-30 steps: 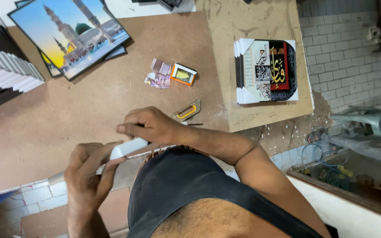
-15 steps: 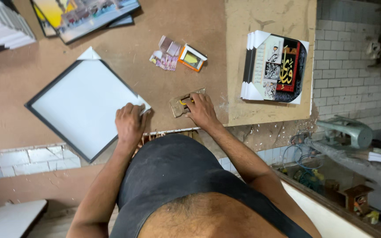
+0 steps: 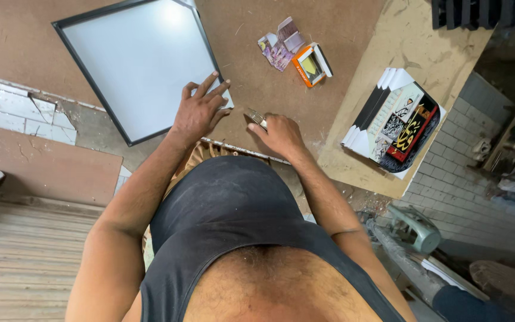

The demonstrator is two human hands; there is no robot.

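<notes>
A black-edged white frame (image 3: 138,65) is laid flat on the brown worktop (image 3: 251,89); its near corner is pressed by the left hand (image 3: 201,110) with fingers spread. Just beside it, a metal stapler (image 3: 256,117) is clasped by the right hand (image 3: 281,134)

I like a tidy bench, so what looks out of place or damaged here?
The black frame lies askew, one corner past the board's edge. The left hand presses its near corner; the right hand grips a metal tool. The tiles below look cracked.
</notes>
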